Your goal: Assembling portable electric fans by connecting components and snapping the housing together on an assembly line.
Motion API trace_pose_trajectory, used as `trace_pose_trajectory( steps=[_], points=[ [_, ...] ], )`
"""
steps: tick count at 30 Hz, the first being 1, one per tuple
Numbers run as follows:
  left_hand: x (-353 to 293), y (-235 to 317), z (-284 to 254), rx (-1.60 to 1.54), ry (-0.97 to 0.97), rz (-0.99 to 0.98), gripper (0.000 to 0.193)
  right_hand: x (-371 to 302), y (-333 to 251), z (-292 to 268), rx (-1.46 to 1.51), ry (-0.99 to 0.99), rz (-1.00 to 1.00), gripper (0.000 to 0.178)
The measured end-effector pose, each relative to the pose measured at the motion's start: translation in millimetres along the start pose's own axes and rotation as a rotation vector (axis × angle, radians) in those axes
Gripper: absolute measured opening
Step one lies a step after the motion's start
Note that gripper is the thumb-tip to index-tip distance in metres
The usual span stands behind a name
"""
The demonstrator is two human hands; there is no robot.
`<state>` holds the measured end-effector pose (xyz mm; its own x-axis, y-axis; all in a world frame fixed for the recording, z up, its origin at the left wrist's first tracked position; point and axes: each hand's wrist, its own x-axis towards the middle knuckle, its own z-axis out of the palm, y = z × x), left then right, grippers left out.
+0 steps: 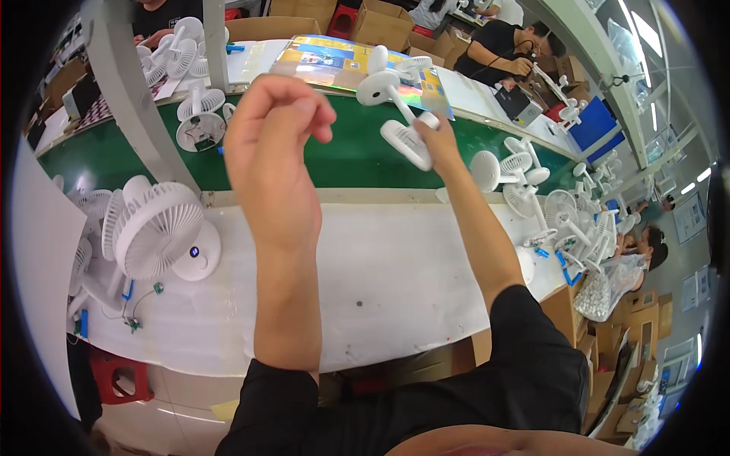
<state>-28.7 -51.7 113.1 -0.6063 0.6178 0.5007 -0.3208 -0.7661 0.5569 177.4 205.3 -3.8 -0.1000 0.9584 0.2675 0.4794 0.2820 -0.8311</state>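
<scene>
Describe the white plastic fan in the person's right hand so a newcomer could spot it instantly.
Find the long green work surface running across the view beyond the white tabletop. Against it, just right of centre, the person's bare right hand grips a white plastic fan with a slim stem ending in a round disc. Only this one, among many similar fans, is in the person's grip.

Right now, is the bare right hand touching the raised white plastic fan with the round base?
Touching. The head view shows it: the right hand grips the white plastic fan near its ribbed head, no gap showing.
</scene>
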Motion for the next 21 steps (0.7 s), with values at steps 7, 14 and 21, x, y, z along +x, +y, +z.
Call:
trace_pose_trajectory(
  steps=[7,14,21],
  points=[
    [-36.7,-16.3,32.1,0.769,-0.489,0.032,0.018,-182.9,-69.2,-151.8,-0.013,-0.264,-0.086,0.052],
    [-151.8,20.0,93.3,1.389,-1.277,-0.233,0.028,-281.7,-125.0,-238.0,-0.040,-0.687,-0.140,0.050],
    [-269.3,139.4,-11.4,1.098,-0.933,-0.418,0.023,-314.5,-146.2,-202.3,0.150,-1.210,-0.204,0.049]
  ],
)
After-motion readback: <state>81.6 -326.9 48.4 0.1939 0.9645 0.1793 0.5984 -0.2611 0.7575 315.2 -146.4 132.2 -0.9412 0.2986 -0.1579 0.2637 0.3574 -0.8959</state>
